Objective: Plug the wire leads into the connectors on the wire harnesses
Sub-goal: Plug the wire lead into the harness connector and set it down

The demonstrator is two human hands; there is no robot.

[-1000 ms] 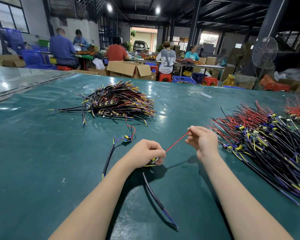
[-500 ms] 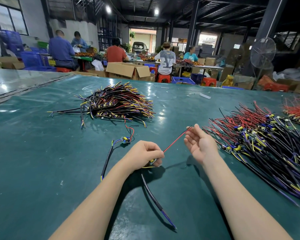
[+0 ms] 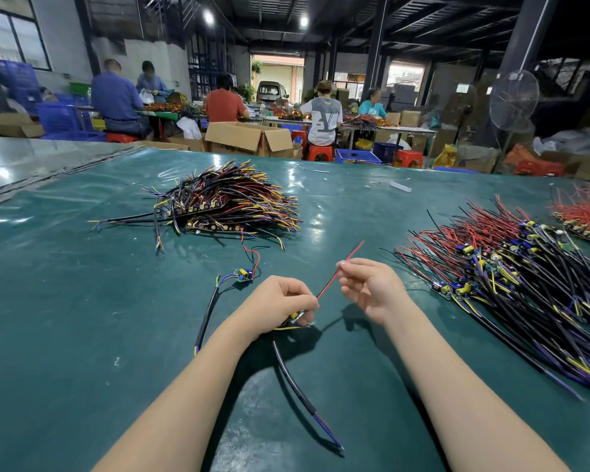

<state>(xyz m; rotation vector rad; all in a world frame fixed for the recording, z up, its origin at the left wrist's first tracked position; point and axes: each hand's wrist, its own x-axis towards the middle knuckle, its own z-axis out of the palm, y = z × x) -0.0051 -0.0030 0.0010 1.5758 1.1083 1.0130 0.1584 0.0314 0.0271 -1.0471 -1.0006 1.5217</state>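
Observation:
My left hand grips a small yellow connector board of a wire harness just above the green table mat. A black sheathed cable trails from it toward me. A thin red wire lead runs up and to the right from the board. My right hand pinches that lead near its middle, and the lead's free end sticks out above the fingers. A second harness with a blue and yellow board lies on the mat left of my hands.
A heap of finished harnesses lies at the far centre-left. A large pile of red, black and purple wires spreads along the right. The green mat covers the table. Several people work at benches beyond, near cardboard boxes.
My right hand has slid down along the red lead toward my left hand, so the lead's tip now pokes out above its fingers. The left hand has stayed in place.

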